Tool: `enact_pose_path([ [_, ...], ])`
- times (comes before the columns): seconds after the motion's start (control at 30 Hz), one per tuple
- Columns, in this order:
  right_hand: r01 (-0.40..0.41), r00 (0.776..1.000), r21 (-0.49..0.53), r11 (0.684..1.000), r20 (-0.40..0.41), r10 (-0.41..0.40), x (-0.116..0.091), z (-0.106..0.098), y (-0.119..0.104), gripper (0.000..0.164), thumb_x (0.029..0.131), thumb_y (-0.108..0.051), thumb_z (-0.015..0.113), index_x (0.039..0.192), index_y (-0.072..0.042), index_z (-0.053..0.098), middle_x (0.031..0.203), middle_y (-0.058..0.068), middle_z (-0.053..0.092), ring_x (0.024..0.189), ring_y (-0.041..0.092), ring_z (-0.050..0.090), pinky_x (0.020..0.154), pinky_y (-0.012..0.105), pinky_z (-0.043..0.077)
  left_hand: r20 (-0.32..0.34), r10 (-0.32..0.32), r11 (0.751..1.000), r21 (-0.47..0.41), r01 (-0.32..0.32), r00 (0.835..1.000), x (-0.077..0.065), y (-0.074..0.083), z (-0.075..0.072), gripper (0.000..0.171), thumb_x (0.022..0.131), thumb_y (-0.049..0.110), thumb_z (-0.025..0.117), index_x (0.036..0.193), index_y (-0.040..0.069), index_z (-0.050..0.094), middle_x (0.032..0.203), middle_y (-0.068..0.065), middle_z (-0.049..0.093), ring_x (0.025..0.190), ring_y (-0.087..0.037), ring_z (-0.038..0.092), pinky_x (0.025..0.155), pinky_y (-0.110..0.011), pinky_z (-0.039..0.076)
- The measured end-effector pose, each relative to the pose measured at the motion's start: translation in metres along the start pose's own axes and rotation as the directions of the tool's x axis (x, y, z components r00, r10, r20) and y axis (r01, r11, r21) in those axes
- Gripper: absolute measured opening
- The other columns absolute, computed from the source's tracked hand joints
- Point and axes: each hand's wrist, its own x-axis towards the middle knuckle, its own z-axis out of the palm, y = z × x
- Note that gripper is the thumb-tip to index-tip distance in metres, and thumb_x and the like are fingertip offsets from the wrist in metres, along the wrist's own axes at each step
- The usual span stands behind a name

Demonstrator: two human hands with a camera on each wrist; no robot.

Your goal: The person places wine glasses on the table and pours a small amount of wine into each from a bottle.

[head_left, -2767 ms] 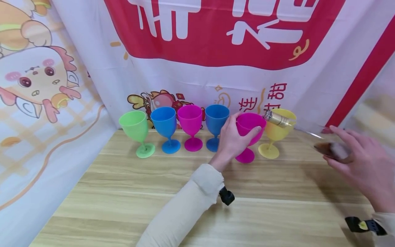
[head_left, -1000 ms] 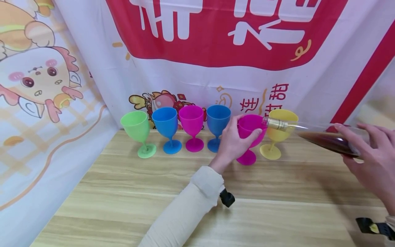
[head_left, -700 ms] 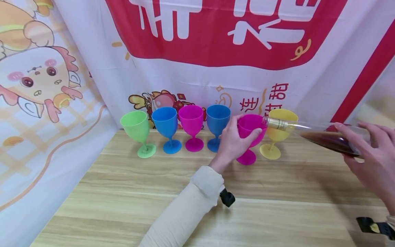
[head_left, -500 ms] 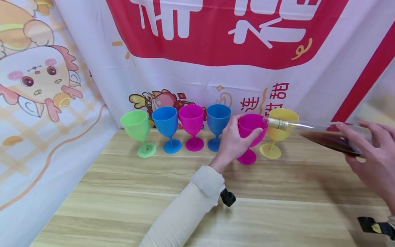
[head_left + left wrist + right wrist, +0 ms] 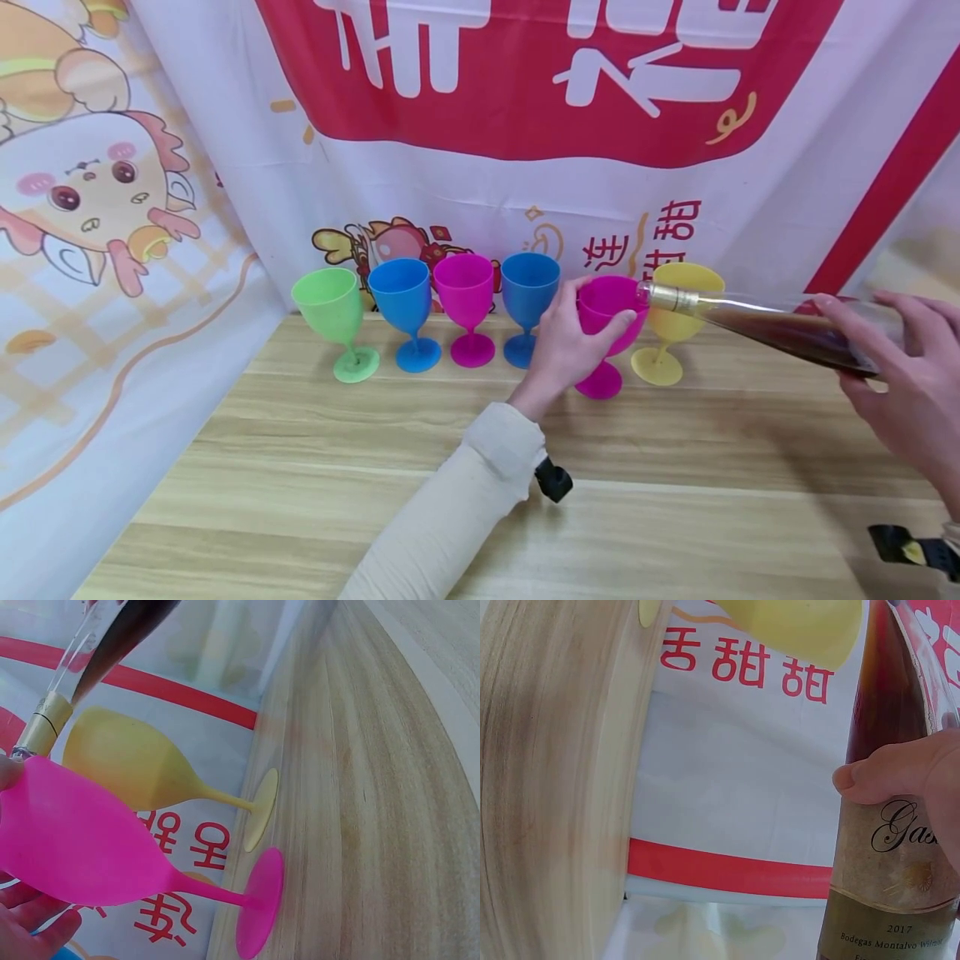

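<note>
My left hand holds the bowl of a magenta plastic goblet, thumb at the near side. In the left wrist view the goblet's bowl and stem show. With my right hand I grip a clear glass wine bottle, tipped nearly level. Its mouth is at the goblet's right rim, and dark red-brown liquid reaches into the neck. The right wrist view shows my thumb across the bottle above its label, which reads 2017. The inside of the goblet's bowl is too unclear to tell its contents.
Right behind the held goblet stands a yellow goblet. Leftward in a row stand a blue goblet, a magenta one, another blue one and a light green one. A printed cloth hangs behind the wooden table.
Since the earliest frame my right hand and the bottle have shifted slightly right. In the last half second the dark liquid has run forward into the bottle's neck. My left hand stays put.
</note>
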Motion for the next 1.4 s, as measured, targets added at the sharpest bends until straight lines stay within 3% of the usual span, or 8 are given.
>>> enact_pose_path([
  [0.7,-0.001,1.0,-0.023,1.0,0.007,0.001,-0.0004,-0.0016,-0.0014,0.138,0.05,0.032,0.082,0.164,-0.034,0.039,0.149,0.04,0.041,0.143,0.058,0.034,0.131,0.064,0.025,0.01,-0.016,1.0,-0.014,0.016,1.0,-0.0012,0.001,0.0005,0.075,0.093,0.054,0.076,0.153,0.022,0.043,0.142,-0.002,0.061,0.126,-0.02,0.063,0.082,-0.028,0.065],
  [1.4,0.052,0.999,-0.017,0.999,-0.005,-0.052,0.0024,-0.0056,-0.0019,0.139,0.049,0.033,0.081,0.164,-0.033,0.039,0.149,0.041,0.04,0.144,0.059,0.034,0.132,0.062,0.023,0.008,-0.024,1.0,-0.002,0.024,1.0,-0.0023,0.0034,-0.0005,0.075,0.093,0.054,0.076,0.153,0.022,0.043,0.142,-0.002,0.061,0.125,-0.019,0.064,0.081,-0.027,0.064],
])
